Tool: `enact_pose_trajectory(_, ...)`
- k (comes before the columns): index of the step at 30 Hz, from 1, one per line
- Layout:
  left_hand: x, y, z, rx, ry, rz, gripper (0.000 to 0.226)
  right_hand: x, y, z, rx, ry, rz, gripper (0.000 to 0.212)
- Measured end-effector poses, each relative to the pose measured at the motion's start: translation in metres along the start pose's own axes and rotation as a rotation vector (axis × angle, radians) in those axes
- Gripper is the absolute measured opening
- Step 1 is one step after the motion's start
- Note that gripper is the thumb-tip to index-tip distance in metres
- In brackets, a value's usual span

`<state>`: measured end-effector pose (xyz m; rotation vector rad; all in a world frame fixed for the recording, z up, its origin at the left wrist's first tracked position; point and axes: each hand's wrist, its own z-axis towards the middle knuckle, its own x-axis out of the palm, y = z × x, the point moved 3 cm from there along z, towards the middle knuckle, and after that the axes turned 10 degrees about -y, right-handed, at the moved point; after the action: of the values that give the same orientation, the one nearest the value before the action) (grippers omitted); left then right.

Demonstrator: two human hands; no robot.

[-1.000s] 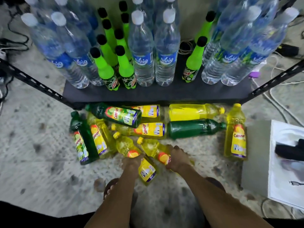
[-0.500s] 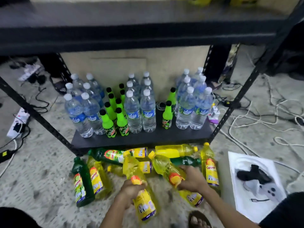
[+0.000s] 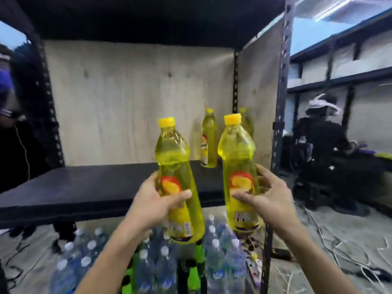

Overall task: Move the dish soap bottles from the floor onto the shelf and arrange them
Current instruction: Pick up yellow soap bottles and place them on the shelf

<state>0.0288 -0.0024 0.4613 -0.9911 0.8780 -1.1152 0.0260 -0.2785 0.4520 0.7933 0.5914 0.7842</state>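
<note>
The tall black steel shelf (image 3: 84, 187), backed with pale plywood, has a broad dark middle board that is mostly bare. Beneath it stands a crowd of clear plastic water bottles (image 3: 144, 268) with white caps.

Two clear plastic dish soap bottles full of yellow liquid are held upright in the air just in front of the board's edge. The left bottle (image 3: 174, 158) and the right bottle (image 3: 237, 149) are near each other but apart. Two more yellow soap bottles (image 3: 209, 141) stand at the board's back right corner, one half hidden behind the right bottle.

The left hand (image 3: 157, 200) is wrapped round the left bottle's labelled waist, thumb across the front. The right hand (image 3: 267, 196) clasps the right bottle at the same height, thumb in front and fingers behind.

Full as they look, I'd reckon them fairly heavy, thin-walled enough to give under a squeeze, and perhaps slick at the label. The narrowed waist looks the sensible grip; the yellow screw caps seem too small to carry by.
</note>
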Motion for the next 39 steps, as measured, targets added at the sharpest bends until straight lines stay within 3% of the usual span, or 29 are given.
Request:
enact_pose_trajectory(3, 0.040, -0.027, 0.081, 0.091, -0.130, -0.012, 0.069, 0.022, 0.027, 0.061, -0.015, -0.150, 0.024, 0.095)
enact_pose_trajectory(6, 0.076, -0.032, 0.151, 0.178, -0.227, 0.151, 0.071, 0.056, 0.028, 0.109, -0.009, -0.217, 0.015, 0.085)
enact_pose_trajectory(13, 0.130, 0.014, 0.249, 0.182, -0.245, 0.359, 0.084, 0.125, -0.028, 0.167, 0.105, -0.250, -0.095, 0.089)
enact_pose_trajectory(18, 0.154, 0.042, 0.274, 0.183, -0.291, 0.425, 0.089, 0.155, -0.059, 0.185, 0.163, -0.263, -0.088, 0.084)
enact_pose_trajectory(26, 0.160, 0.051, 0.285, 0.209, -0.225, 0.470, 0.095, 0.160, -0.071, 0.193, 0.140, -0.210, -0.145, 0.095)
enact_pose_trajectory(33, 0.147, 0.034, 0.235, 0.001, -0.147, 0.482, 0.089, 0.124, -0.048, 0.152, 0.208, -0.088, -0.225, 0.095)
enact_pose_trajectory(35, 0.134, 0.028, 0.190, 0.151, -0.245, 0.375, 0.085, 0.103, -0.044, 0.113, 0.144, -0.119, -0.239, 0.077)
enact_pose_trajectory(39, 0.103, 0.052, 0.063, 0.632, -0.369, 0.173, 0.061, 0.060, -0.080, -0.004, 0.125, -0.220, -0.201, 0.040)
